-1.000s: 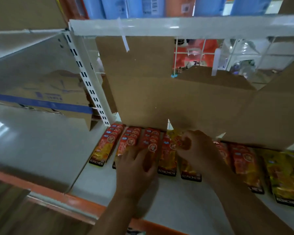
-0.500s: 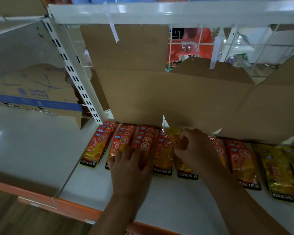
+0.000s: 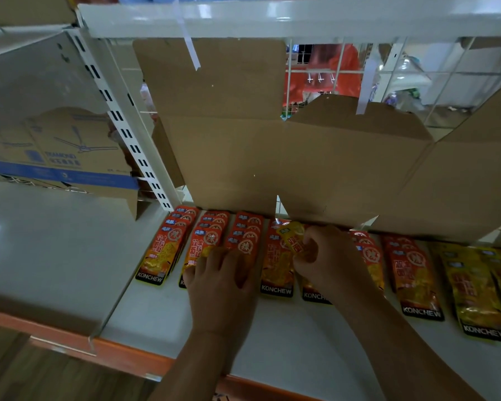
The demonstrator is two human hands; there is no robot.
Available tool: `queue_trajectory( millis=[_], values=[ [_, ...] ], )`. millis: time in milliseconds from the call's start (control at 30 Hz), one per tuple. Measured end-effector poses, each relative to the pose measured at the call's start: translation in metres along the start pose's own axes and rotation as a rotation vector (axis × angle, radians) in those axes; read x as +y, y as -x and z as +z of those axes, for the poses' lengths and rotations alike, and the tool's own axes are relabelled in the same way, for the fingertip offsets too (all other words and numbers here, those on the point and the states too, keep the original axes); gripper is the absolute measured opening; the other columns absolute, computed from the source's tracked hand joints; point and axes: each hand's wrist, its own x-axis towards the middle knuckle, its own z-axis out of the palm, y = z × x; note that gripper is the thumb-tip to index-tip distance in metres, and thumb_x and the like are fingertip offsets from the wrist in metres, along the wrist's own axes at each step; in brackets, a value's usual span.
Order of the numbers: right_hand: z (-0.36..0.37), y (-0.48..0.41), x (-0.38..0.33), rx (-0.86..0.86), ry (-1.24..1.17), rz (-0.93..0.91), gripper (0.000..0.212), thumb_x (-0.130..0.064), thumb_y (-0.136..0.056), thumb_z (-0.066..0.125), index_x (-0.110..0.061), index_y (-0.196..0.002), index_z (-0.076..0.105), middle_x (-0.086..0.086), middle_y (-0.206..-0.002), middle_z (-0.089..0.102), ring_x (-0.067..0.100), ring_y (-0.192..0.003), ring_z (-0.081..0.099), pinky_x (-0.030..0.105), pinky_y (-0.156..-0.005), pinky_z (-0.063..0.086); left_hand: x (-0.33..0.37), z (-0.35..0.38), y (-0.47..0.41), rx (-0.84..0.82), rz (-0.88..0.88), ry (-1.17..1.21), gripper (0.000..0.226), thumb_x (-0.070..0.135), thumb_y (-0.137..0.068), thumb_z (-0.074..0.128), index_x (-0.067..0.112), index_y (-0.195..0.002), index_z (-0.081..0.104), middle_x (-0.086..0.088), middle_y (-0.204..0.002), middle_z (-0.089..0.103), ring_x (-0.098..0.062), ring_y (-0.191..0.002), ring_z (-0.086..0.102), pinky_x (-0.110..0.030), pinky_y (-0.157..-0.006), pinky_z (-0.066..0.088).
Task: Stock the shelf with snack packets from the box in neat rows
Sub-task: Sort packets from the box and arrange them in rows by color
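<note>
Yellow foil first: one small yellow-and-orange foil snack packet (image 3: 292, 237) is pinched between the thumb and curled fingers of the right hand (image 3: 331, 263), raised a little above the fourth and fifth columns near the back of the row. The left hand (image 3: 219, 282) lies flat, fingers spread, pressing on the second and third columns of orange-red foil snack packets (image 3: 275, 264).

Those packets lie shingled in columns running front to back on the white metal shelf (image 3: 287, 337), which has an orange front lip. I count seven orange-red columns, though the fifth and sixth are partly hidden under the right hand and forearm. Two columns of yellow foil packets (image 3: 475, 296) lie at the far right, the last cut by the frame edge. One packet is in hand.

The risk, as I judge it: the pinched packet looks like the yellow kind, so setting it down where it hangs would mix it into an orange-red column. The foil is slick and the stacks overlap, so a careless lift of the left hand could drag its two columns askew.

Behind the row stand brown cardboard flaps (image 3: 243, 157); whether they belong to the stock box I cannot tell. One blue-banded cardboard carton (image 3: 58, 160) sits in the bay to the left.
</note>
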Motion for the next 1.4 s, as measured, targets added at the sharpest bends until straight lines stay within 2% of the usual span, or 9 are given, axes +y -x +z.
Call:
queue_trajectory(
  millis=[167, 500, 733, 867, 1000, 1067, 1233, 1300, 1400],
  values=[
    [0.002, 0.003, 0.002, -0.001, 0.017, -0.009, 0.026, -0.031, -0.070, 0.080, -0.023, -0.085, 0.059, -0.009, -0.087, 0.053, 0.015, -0.083, 0.051, 0.034, -0.068, 0.047, -0.001, 0.000, 0.000, -0.006, 0.010, 0.005, 0.040, 0.056, -0.090, 0.057, 0.025, -0.109, 0.072, -0.001, -0.116, 0.065, -0.030, -0.103, 0.062, -0.045, -0.088, 0.042],
    [0.001, 0.014, -0.001, 0.040, 0.007, 0.002, 0.025, -0.030, -0.072, 0.079, -0.024, -0.080, 0.056, -0.009, -0.083, 0.052, 0.011, -0.077, 0.051, 0.033, -0.064, 0.047, -0.001, -0.003, 0.001, 0.012, 0.020, 0.046, 0.042, 0.055, -0.088, 0.059, 0.026, -0.115, 0.069, -0.003, -0.126, 0.063, -0.032, -0.114, 0.057, -0.052, -0.093, 0.045],
    [-0.011, 0.030, 0.004, 0.157, 0.091, 0.027, 0.025, -0.039, -0.073, 0.076, -0.025, -0.081, 0.056, -0.010, -0.080, 0.053, 0.012, -0.076, 0.051, 0.032, -0.065, 0.045, 0.027, 0.002, 0.000, 0.036, 0.299, 0.137, 0.046, 0.046, -0.083, 0.062, 0.025, -0.124, 0.070, -0.005, -0.129, 0.063, -0.034, -0.120, 0.056, -0.048, -0.095, 0.043],
    [-0.036, 0.060, 0.028, 0.238, 0.120, 0.175, 0.034, -0.047, -0.070, 0.067, -0.025, -0.095, 0.063, -0.006, -0.086, 0.058, 0.017, -0.078, 0.055, 0.033, -0.066, 0.049, 0.069, 0.012, 0.004, -0.032, 0.424, 0.241, 0.045, 0.045, -0.085, 0.061, 0.025, -0.124, 0.069, -0.005, -0.132, 0.064, -0.037, -0.121, 0.055, -0.052, -0.095, 0.046],
    [-0.076, 0.109, 0.058, 0.347, 0.174, 0.345, 0.030, -0.030, -0.068, 0.075, -0.020, -0.094, 0.064, -0.001, -0.088, 0.057, 0.025, -0.081, 0.054, 0.039, -0.067, 0.051, 0.119, 0.022, 0.021, -0.140, 0.590, 0.346, 0.041, 0.045, -0.089, 0.058, 0.025, -0.123, 0.068, -0.003, -0.131, 0.062, -0.036, -0.120, 0.055, -0.054, -0.093, 0.046],
    [-0.093, 0.134, 0.074, 0.385, 0.209, 0.427, 0.029, -0.029, -0.068, 0.076, -0.020, -0.093, 0.063, -0.001, -0.088, 0.057, 0.028, -0.082, 0.054, 0.039, -0.069, 0.049, 0.141, 0.031, 0.034, -0.164, 0.663, 0.373, 0.038, 0.046, -0.089, 0.059, 0.027, -0.122, 0.065, 0.000, -0.129, 0.060, -0.032, -0.118, 0.052, -0.058, -0.096, 0.046],
    [-0.121, 0.174, 0.111, 0.436, 0.269, 0.557, 0.026, -0.033, -0.072, 0.076, -0.019, -0.091, 0.064, 0.002, -0.085, 0.056, 0.031, -0.078, 0.053, 0.037, -0.069, 0.044, 0.186, 0.050, 0.065, -0.176, 0.810, 0.414, 0.042, 0.044, -0.087, 0.060, 0.021, -0.122, 0.068, -0.006, -0.118, 0.062, -0.030, -0.109, 0.053, -0.044, -0.093, 0.041],
    [-0.132, 0.181, 0.127, 0.445, 0.269, 0.593, 0.025, -0.031, -0.073, 0.078, -0.019, -0.091, 0.064, 0.001, -0.085, 0.054, 0.030, -0.080, 0.053, 0.036, -0.070, 0.043, 0.202, 0.055, 0.072, -0.187, 0.827, 0.393, 0.042, 0.044, -0.086, 0.061, 0.023, -0.121, 0.068, -0.005, -0.118, 0.062, -0.029, -0.108, 0.054, -0.042, -0.093, 0.039],
    [-0.150, 0.185, 0.153, 0.438, 0.227, 0.602, 0.025, -0.033, -0.074, 0.075, -0.023, -0.090, 0.059, 0.000, -0.086, 0.053, 0.029, -0.080, 0.052, 0.038, -0.070, 0.047, 0.226, 0.063, 0.078, -0.248, 0.803, 0.377, 0.041, 0.044, -0.084, 0.065, 0.023, -0.119, 0.068, -0.003, -0.117, 0.061, -0.030, -0.107, 0.058, -0.047, -0.090, 0.048]
  ],
)
